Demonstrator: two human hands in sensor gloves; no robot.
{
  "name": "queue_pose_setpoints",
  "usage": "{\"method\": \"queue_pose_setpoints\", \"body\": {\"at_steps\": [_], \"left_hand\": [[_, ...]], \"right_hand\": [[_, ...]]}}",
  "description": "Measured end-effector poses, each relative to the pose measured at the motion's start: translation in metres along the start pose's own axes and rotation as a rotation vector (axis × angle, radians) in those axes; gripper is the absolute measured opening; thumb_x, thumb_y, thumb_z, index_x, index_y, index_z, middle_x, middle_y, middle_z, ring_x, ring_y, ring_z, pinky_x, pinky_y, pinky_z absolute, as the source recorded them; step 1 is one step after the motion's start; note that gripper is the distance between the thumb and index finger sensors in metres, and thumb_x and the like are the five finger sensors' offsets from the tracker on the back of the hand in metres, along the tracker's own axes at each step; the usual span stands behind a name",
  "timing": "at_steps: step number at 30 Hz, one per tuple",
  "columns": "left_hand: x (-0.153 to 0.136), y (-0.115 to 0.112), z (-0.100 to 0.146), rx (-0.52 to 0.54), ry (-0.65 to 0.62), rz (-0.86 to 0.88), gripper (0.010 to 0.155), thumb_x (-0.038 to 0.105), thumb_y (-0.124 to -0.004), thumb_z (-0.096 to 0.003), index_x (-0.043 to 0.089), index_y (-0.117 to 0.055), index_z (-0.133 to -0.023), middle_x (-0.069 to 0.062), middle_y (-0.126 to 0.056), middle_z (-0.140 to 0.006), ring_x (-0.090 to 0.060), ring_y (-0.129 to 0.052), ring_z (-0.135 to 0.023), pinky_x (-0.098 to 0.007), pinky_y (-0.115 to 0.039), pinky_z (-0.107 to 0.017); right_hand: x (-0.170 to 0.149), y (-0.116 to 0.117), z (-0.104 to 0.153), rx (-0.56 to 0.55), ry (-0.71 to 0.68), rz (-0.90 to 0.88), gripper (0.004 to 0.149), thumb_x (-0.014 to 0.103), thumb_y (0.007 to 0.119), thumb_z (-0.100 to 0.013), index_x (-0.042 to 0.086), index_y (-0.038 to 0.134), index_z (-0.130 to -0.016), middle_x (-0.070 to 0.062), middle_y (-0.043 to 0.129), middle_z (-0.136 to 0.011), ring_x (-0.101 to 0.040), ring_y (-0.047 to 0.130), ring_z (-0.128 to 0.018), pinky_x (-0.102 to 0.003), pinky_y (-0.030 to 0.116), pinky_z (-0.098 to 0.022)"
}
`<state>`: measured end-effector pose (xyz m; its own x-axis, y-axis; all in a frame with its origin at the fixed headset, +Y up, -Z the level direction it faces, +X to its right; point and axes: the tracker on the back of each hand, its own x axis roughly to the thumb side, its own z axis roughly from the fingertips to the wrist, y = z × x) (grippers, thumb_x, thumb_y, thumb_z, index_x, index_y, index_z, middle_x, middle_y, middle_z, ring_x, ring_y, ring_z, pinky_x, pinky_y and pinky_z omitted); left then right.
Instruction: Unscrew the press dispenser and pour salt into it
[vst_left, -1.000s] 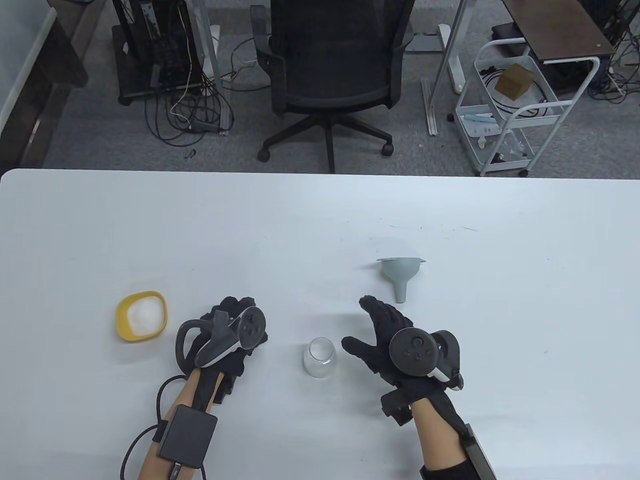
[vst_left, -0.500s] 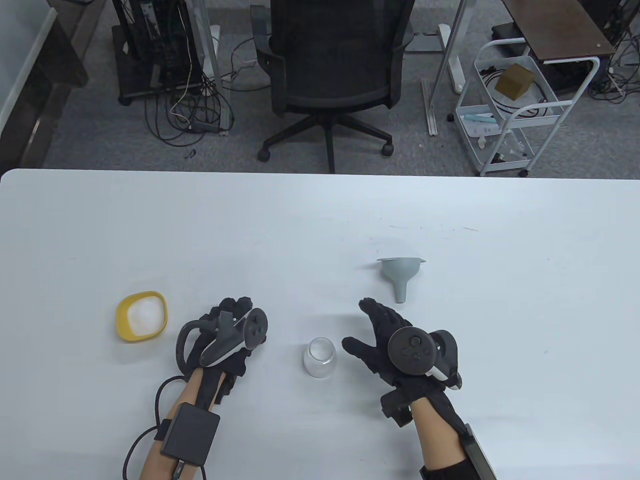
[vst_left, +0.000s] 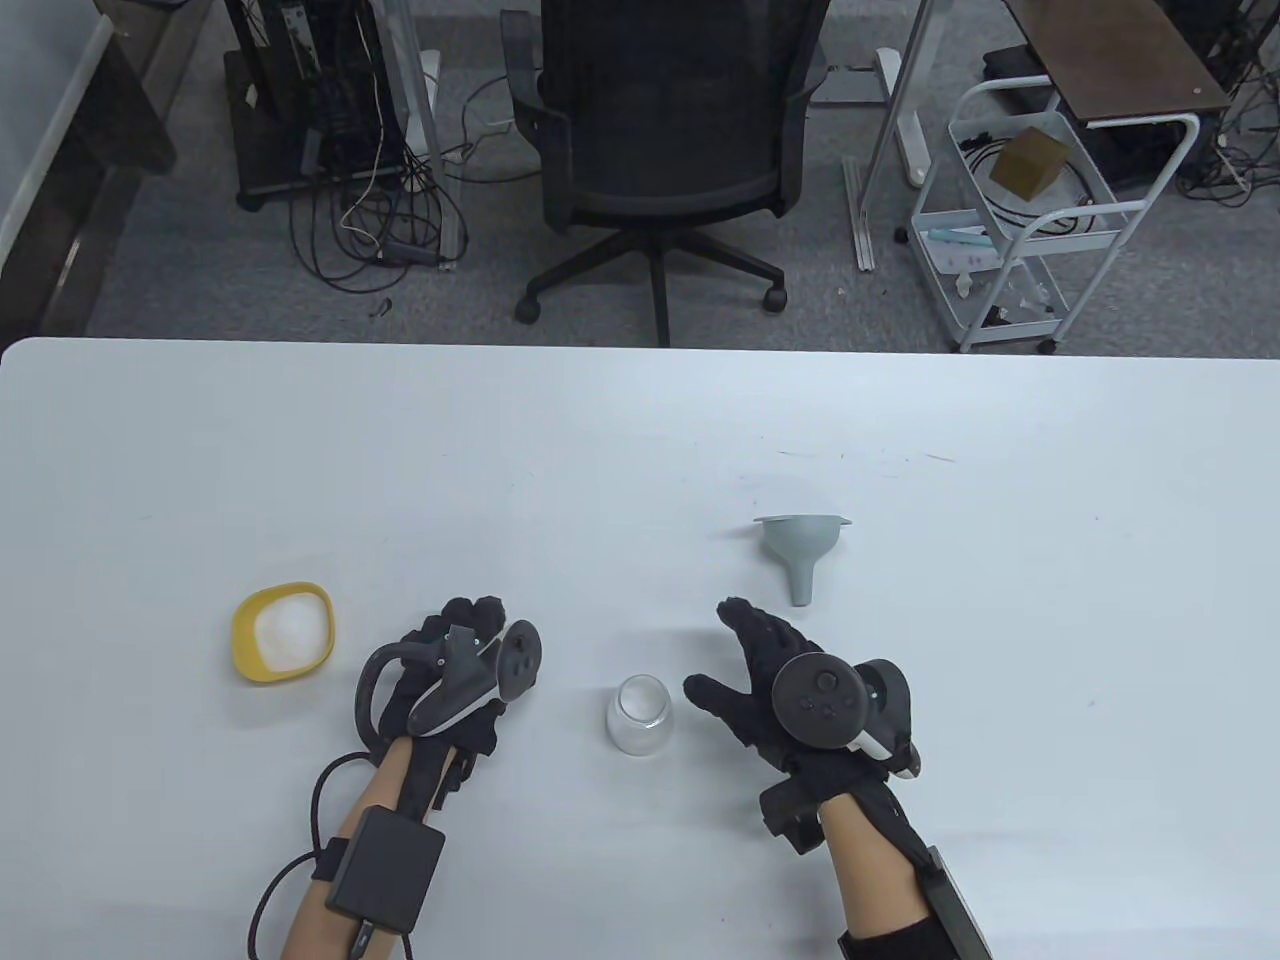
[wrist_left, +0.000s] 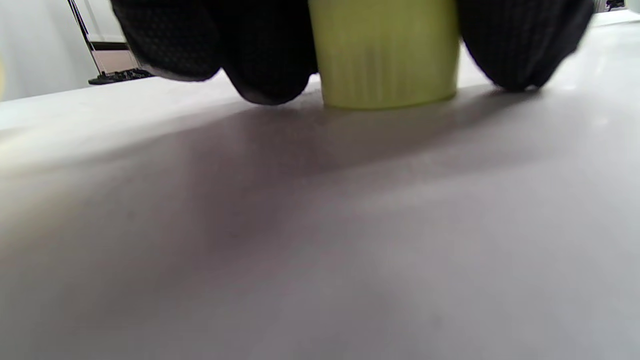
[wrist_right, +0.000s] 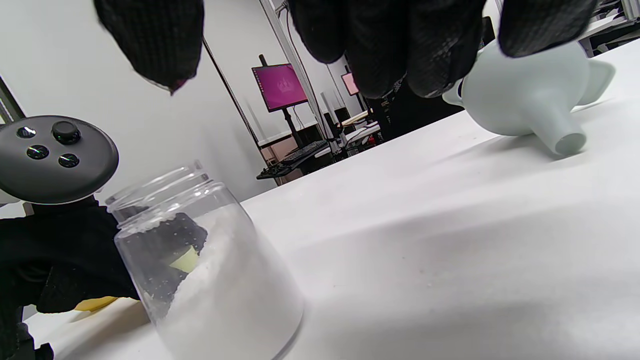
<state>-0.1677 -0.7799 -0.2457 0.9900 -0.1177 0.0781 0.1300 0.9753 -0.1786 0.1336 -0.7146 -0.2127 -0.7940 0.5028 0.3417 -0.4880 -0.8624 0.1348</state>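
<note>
The clear dispenser jar (vst_left: 640, 713) stands open and upright near the table's front, with white salt inside (wrist_right: 210, 280). Its yellow-green ribbed cap (wrist_left: 385, 55) sits on the table under my left hand (vst_left: 470, 640), whose fingers (wrist_left: 265, 50) curl around it. My right hand (vst_left: 735, 660) hovers just right of the jar, fingers (wrist_right: 400, 45) spread and holding nothing. A grey funnel (vst_left: 800, 545) lies on its side beyond the right hand (wrist_right: 530, 100). A yellow bowl of salt (vst_left: 284, 632) sits left of the left hand.
The white table (vst_left: 640, 440) stretches far beyond the objects. Past its far edge stand a black office chair (vst_left: 665, 130) and a white wire cart (vst_left: 1020, 220) on the floor.
My left hand has rolled slightly to the right over the cap, its tracker tipping more on edge. The right hand, jar, funnel and bowl have stayed put.
</note>
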Motion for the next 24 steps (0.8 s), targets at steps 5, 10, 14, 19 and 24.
{"method": "queue_pose_setpoints", "body": {"at_steps": [5, 10, 14, 19, 24], "left_hand": [[-0.001, 0.005, 0.001, -0.06, -0.037, 0.025, 0.106, 0.068, -0.077, -0.0444, 0.008, -0.042, -0.124, -0.032, -0.058, -0.121, -0.049, -0.081, -0.099, -0.068, -0.071, -0.068], [-0.011, 0.016, 0.003, -0.133, -0.086, 0.118, 0.114, 0.072, -0.074, -0.0426, 0.007, -0.031, -0.127, -0.041, -0.041, -0.125, -0.063, -0.062, -0.107, -0.073, -0.061, -0.071], [-0.027, 0.027, 0.007, -0.075, -0.042, 0.152, 0.112, 0.072, -0.071, -0.0433, 0.008, -0.032, -0.127, -0.041, -0.039, -0.126, -0.064, -0.056, -0.109, -0.073, -0.058, -0.073], [-0.054, 0.038, 0.013, 0.016, 0.064, 0.169, 0.104, 0.069, -0.07, -0.0483, 0.009, -0.037, -0.127, -0.039, -0.044, -0.126, -0.062, -0.058, -0.109, -0.072, -0.057, -0.073], [-0.08, 0.045, 0.018, 0.066, 0.151, 0.156, 0.102, 0.068, -0.07, -0.0497, 0.009, -0.039, -0.126, -0.038, -0.046, -0.126, -0.061, -0.058, -0.109, -0.071, -0.057, -0.073]], "right_hand": [[-0.001, 0.0, 0.0, -0.003, 0.007, 0.014, 0.086, 0.052, 0.071, -0.059, -0.007, 0.045, -0.115, -0.037, 0.061, -0.109, -0.062, 0.062, -0.094, -0.079, 0.053, -0.06], [-0.001, -0.001, 0.0, -0.007, 0.01, 0.006, 0.086, 0.052, 0.071, -0.059, -0.007, 0.046, -0.115, -0.037, 0.061, -0.109, -0.062, 0.062, -0.093, -0.079, 0.053, -0.06], [-0.002, -0.001, 0.0, -0.011, 0.008, 0.006, 0.086, 0.052, 0.071, -0.059, -0.007, 0.046, -0.115, -0.037, 0.061, -0.109, -0.062, 0.062, -0.094, -0.079, 0.052, -0.06], [-0.001, 0.001, -0.001, -0.003, 0.006, 0.011, 0.086, 0.052, 0.071, -0.059, -0.007, 0.046, -0.115, -0.037, 0.061, -0.109, -0.062, 0.062, -0.093, -0.079, 0.052, -0.06], [-0.001, 0.002, -0.001, -0.002, 0.004, 0.017, 0.086, 0.052, 0.071, -0.059, -0.007, 0.046, -0.115, -0.037, 0.061, -0.109, -0.062, 0.062, -0.093, -0.079, 0.052, -0.06]]}}
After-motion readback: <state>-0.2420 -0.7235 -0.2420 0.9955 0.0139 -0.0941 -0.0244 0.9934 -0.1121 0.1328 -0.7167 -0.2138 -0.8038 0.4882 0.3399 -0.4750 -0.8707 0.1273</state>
